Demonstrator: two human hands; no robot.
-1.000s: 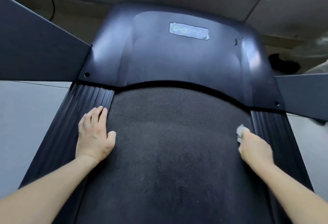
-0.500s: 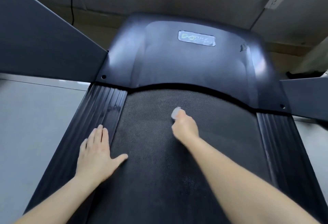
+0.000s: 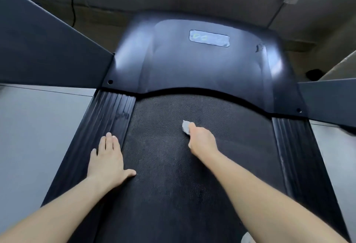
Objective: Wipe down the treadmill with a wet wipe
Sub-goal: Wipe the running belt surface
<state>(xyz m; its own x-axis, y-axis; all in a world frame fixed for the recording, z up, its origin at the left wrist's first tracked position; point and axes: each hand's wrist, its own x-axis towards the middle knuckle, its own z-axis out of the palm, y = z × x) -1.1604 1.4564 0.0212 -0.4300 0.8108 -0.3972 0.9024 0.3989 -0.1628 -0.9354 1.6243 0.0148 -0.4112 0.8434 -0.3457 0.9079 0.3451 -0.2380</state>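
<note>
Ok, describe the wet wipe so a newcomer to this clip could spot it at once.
Find the black treadmill belt filling the middle of the view, below the glossy motor cover. Near its centre the right hand grips the wet wipe, which pokes out ahead of it. It is a small pale crumpled wad on black; the left hand lies flat, holding nothing.

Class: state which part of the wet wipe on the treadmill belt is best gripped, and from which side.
Grip its bunched near part, from above and from the person's side, as the right hand does. The wet wipe lies crumpled against the belt, so only its top can be reached, and this leaves its far edge free to lead the stroke.
</note>
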